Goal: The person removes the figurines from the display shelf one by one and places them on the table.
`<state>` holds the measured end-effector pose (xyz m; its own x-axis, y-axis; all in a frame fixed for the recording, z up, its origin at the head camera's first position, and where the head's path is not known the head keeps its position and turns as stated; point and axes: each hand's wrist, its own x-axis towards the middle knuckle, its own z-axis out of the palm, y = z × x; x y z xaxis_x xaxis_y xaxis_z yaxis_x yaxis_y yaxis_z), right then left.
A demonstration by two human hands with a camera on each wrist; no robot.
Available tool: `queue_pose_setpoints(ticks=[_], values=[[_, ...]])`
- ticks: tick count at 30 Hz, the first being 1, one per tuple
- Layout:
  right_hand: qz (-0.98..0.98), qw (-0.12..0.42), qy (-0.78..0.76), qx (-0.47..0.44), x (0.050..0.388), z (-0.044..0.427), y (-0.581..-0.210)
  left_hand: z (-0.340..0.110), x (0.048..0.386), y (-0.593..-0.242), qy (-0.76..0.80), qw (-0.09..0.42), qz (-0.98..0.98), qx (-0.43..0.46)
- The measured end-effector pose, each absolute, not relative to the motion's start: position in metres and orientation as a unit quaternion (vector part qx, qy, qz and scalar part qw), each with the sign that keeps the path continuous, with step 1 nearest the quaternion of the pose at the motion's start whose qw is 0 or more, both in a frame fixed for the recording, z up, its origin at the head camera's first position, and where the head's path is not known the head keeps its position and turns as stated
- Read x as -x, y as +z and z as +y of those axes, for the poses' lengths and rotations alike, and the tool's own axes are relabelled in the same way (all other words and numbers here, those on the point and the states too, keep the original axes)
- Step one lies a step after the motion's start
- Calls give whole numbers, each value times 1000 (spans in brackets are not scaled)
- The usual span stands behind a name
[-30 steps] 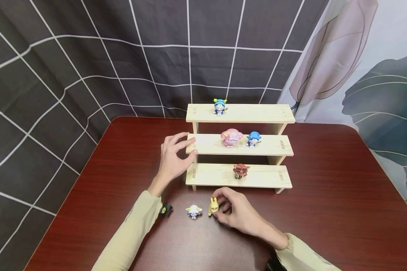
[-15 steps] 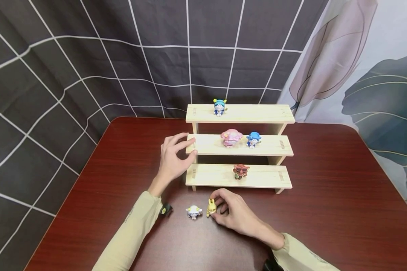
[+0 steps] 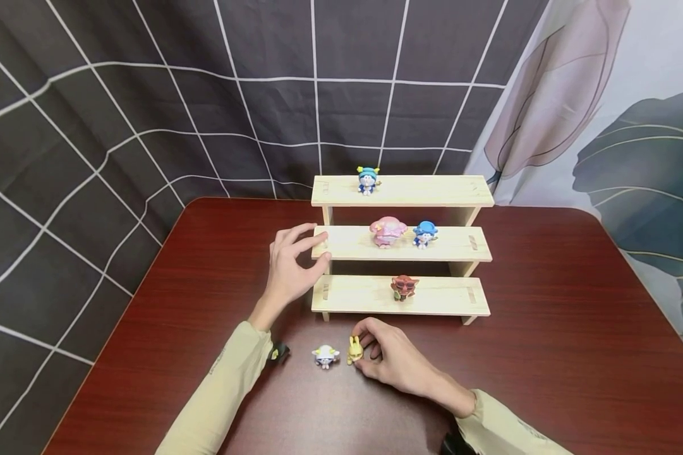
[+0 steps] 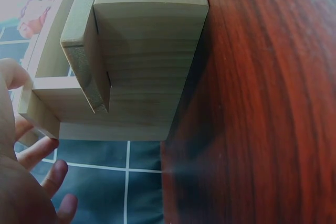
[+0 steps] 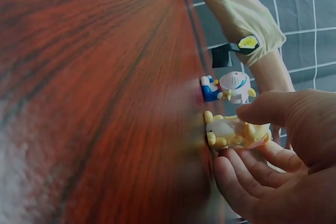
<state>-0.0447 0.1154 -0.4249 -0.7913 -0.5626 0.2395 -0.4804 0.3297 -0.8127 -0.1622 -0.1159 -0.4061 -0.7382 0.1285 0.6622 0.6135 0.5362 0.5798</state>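
My left hand [image 3: 289, 270] grips the left end of the wooden stand's middle shelf [image 3: 347, 243]; the left wrist view shows its fingers round the board's end [image 4: 41, 113]. In front of the stand, my right hand [image 3: 395, 358] pinches a yellow long-eared figurine [image 3: 354, 349] between thumb and fingers. In the right wrist view the figurine [image 5: 226, 129] has its feet at the table surface. Just left of it, not held, a white-hatted figurine [image 3: 325, 356] stands on the table.
A blue-hatted figurine [image 3: 367, 181] stands on the top shelf [image 3: 432, 189]. Pink [image 3: 388, 232] and blue [image 3: 424, 234] figurines share the middle shelf. A red-brown one [image 3: 404, 287] is on the bottom shelf [image 3: 443, 296]. A dark gridded curtain [image 3: 261, 107] hangs behind.
My right hand and the yellow figurine have moved slightly left, closer to the white-hatted one. My left hand has stayed in place at the stand.
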Motion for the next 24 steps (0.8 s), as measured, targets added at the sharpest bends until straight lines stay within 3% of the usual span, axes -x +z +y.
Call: queue_pose_setpoints(ticks=[24], values=[[826,61,-467,310,44,115,-422,-116,162,-405,-425,284,-830,223]])
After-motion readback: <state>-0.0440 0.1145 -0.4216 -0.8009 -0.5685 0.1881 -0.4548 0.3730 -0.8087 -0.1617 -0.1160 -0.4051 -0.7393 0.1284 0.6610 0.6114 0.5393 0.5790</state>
